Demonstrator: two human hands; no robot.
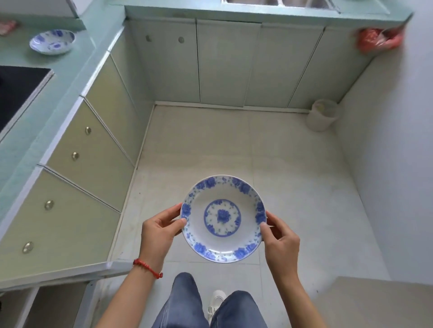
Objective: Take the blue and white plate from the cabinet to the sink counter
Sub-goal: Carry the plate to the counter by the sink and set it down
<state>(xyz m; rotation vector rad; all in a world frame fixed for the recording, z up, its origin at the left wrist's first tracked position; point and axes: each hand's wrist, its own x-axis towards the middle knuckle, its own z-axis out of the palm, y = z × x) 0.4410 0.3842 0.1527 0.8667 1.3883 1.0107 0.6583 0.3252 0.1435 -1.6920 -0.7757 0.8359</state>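
I hold a blue and white plate [223,219] level over the floor, in front of my waist. It is round, with blue flowers around the rim and a blue ring in the middle. My left hand [159,230] grips its left edge, thumb on the rim. My right hand [280,236] grips its right edge the same way. The sink counter [234,14] runs along the far wall at the top of the view, with the sink basins [276,2] just visible at the top edge.
A second blue and white dish [52,41] sits on the left counter, beyond a black cooktop [16,91]. Closed cabinet doors [225,63] line the left and far sides. A white bin [322,114] stands in the far right corner; a red bag [378,39] hangs above it.
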